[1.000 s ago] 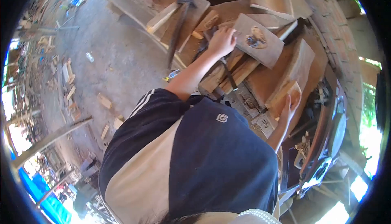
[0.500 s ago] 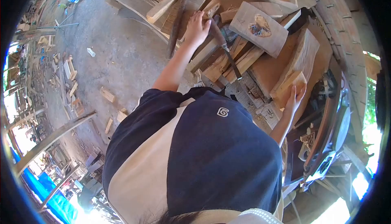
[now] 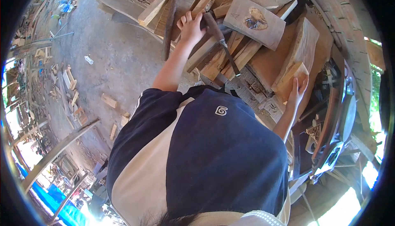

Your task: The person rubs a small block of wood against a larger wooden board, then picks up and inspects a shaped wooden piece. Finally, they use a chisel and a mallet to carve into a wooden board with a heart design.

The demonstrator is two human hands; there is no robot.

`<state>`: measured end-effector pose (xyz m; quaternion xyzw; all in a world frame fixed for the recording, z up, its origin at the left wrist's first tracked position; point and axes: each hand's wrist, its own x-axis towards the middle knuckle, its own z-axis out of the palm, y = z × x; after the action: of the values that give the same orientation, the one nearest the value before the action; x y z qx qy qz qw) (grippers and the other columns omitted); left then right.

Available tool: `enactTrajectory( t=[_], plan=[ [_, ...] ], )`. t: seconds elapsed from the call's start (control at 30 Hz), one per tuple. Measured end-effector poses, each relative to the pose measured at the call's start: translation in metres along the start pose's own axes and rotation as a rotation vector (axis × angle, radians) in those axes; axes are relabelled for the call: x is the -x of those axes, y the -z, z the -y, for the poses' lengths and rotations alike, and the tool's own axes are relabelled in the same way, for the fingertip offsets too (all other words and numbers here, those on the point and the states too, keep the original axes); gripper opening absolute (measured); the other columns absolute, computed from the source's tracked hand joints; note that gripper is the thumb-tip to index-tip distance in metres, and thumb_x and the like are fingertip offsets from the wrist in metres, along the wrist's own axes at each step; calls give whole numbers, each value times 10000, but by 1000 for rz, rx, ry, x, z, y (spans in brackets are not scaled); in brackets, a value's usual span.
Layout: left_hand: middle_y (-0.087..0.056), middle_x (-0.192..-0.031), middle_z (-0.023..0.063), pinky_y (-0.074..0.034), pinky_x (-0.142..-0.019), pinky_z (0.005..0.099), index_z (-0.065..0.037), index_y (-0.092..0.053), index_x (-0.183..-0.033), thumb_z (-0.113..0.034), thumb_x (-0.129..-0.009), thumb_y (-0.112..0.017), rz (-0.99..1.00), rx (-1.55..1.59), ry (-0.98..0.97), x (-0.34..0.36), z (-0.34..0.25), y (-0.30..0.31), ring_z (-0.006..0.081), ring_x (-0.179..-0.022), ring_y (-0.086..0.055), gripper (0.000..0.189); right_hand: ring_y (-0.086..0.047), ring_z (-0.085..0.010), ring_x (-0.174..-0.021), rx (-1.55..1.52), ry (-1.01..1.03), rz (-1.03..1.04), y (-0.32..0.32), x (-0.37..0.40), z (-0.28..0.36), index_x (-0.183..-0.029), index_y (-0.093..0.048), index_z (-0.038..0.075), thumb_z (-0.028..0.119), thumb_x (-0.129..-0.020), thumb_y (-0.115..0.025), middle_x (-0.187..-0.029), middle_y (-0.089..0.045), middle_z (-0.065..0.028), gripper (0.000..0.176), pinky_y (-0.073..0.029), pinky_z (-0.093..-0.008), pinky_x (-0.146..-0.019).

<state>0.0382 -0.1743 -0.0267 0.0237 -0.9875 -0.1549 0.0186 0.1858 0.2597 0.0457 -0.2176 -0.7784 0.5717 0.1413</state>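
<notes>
My left hand (image 3: 191,29) is over the wood pile, fingers apart and slightly bent, holding nothing visible. Just beyond its fingertips lies a small wood block (image 3: 204,4). A chisel (image 3: 214,25) with a brown handle rests beside the thumb, its blade pointing down and right. To the left is a tool with a long dark wooden handle (image 3: 170,26) and a curved metal head. At the right, my right hand (image 3: 299,89) has its fingers around the end of a pale wooden block (image 3: 291,79), which sits against a long plank (image 3: 302,47).
A board (image 3: 235,14) with a carved oval hollow lies on the pile. Offcuts (image 3: 109,100) are scattered on the concrete floor (image 3: 123,57) to the left. Curved dark wooden pieces (image 3: 329,123) stand at the right. A blue tarp (image 3: 57,201) shows at lower left.
My left hand has drawn back from the small block and the chisel handle, uncovering more of both. My right hand stays at the pale block. The whole view has shifted slightly.
</notes>
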Motion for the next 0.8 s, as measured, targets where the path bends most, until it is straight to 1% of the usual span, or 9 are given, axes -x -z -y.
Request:
enactTrajectory(
  t=[0.13, 0.2, 0.23, 0.3, 0.37, 0.43, 0.53, 0.7, 0.8],
  plan=[
    [-352, -1445, 149, -268, -1026, 573, -242, -485, -1409, -270, -728, -820, -215, -15, -152, 6, 7, -8, 407, -1277, -352, 759, -341, -290, -1424, 70, 2, -39, 5, -1, -6, -1522, -330, 130, 222, -954, -656, -1564, -334, -145, 661, -292, -400, -1150],
    [-360, -1434, 120, -271, -1027, 565, -237, -513, -1370, -254, -755, -805, -260, -12, -198, 13, 2, -5, 398, -1272, -351, 681, -430, -330, -1358, 538, 33, -79, 4, -2, 8, -1446, -458, 128, 242, -916, -686, -1468, -472, -148, 588, -333, -405, -1112],
    [-365, -1426, 127, -281, -1019, 567, -222, -532, -1327, -260, -768, -796, -302, 8, -156, 17, 1, -7, 399, -1266, -358, 619, -430, -330, -1358, 535, 31, -78, 1, 0, 15, -1446, -458, 128, 242, -916, -686, -1468, -472, -148, 588, -333, -405, -1112],
    [-410, -1386, 172, -338, -1001, 548, -137, -544, -1225, -301, -814, -761, -228, 93, -47, 34, -8, 4, 421, -1209, -421, 492, -533, -355, -1237, 1140, 401, -240, -32, 27, 64, -1320, -577, 109, 281, -864, -704, -1321, -587, -158, 504, -401, -411, -1040],
    [-464, -1300, 170, -393, -954, 545, -99, -542, -1183, -327, -824, -744, -182, 177, -92, 63, -15, 8, 416, -1182, -458, 471, -590, -344, -1140, 660, 234, 105, -65, 32, 69, -1207, -632, 108, 307, -840, -694, -1235, -619, -160, 422, -460, -437, -962],
    [-518, -1213, 169, -448, -908, 542, -60, -539, -1141, -354, -833, -726, -132, 262, -138, 90, -17, 4, 411, -1156, -495, 465, -608, -346, -1091, 628, 282, 266, -117, 49, 74, -1152, -635, 92, 346, -839, -706, -1179, -633, -165, 410, -492, -453, -904],
    [-552, -1148, 196, -487, -873, 502, -18, -525, -1134, -357, -856, -704, -31, 62, -112, 117, -13, 0, 423, -1100, -534, 473, -608, -352, -1063, 601, 377, 366, -174, 72, 56, -1132, -624, 61, 400, -828, -719, -1140, -637, -158, 465, -495, -457, -897],
    [-550, -1123, 254, -497, -874, 512, 17, -490, -1169, -333, -891, -668, -11, 213, 97, 120, 0, 11, 436, -1052, -568, 481, -601, -415, -980, 953, 658, 608, -196, 65, 28, -1093, -563, 9, 384, -931, -607, -1038, -624, -193, 410, -499, -485, -867],
    [-546, -1123, 273, -500, -872, 523, 35, -470, -1175, -327, -903, -653, -34, 229, 106, 113, 16, 11, 458, -1042, -563, 488, -609, -411, -959, 836, 485, 561, -197, 54, 17, -954, -556, 25, 318, -954, -569, -980, -628, -186, 293, -520, -494, -821]
  ],
)
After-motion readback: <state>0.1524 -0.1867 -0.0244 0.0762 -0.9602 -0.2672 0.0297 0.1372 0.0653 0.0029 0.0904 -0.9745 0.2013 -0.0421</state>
